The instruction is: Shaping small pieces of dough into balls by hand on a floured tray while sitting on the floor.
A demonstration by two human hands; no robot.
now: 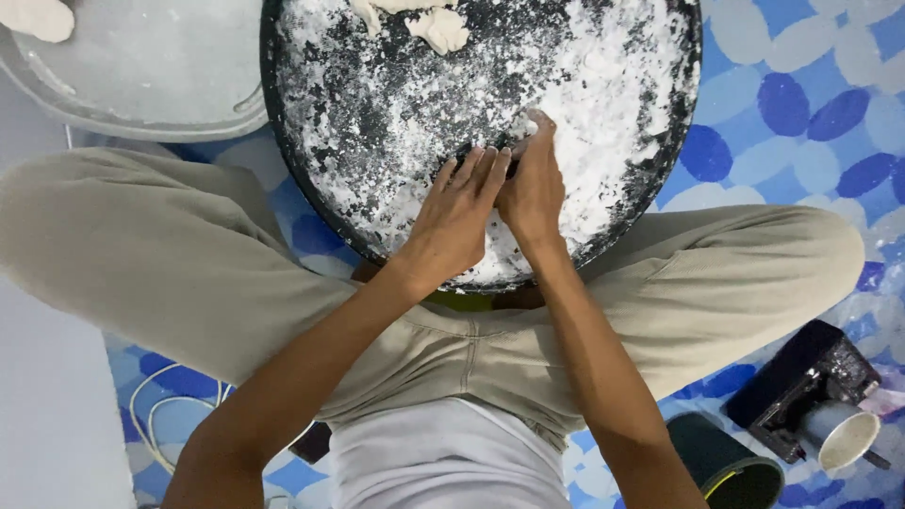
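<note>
The left hand [457, 212] lies flat and nearly fully open, fingers straight and close together, pointing toward 1 o'clock. Its palm presses down on the floured surface of the pan [660, 179]; it grips nothing. The right hand [533, 184] sits just beside it at 3 o'clock, touching it along the fingers. This hand is partly curled, fingertips bent down into the flour [603, 104], and something pale shows at its fingertips, but whether it pinches a bit of dough or only loose flour cannot be told.

Both forearms rise from 6 o'clock and converge over the pan's near rim, the left from 7 o'clock, the right from 5 o'clock, wrists low and straight.

The pan is round, dark and wide, dusted white, heaviest from 3 to 6 o'clock. It rests between the knees of the person, who sits cross-legged in beige trousers [141, 254]. A dough lump [438, 28] lies at the pan's 12 o'clock edge, well apart from the hands.

At 10 o'clock from the pan stands a grey tray [141, 85]. The floor is covered by a blue-patterned mat [801, 104]. At 5 o'clock lie a dark cup [726, 462] and a black device [801, 382].
</note>
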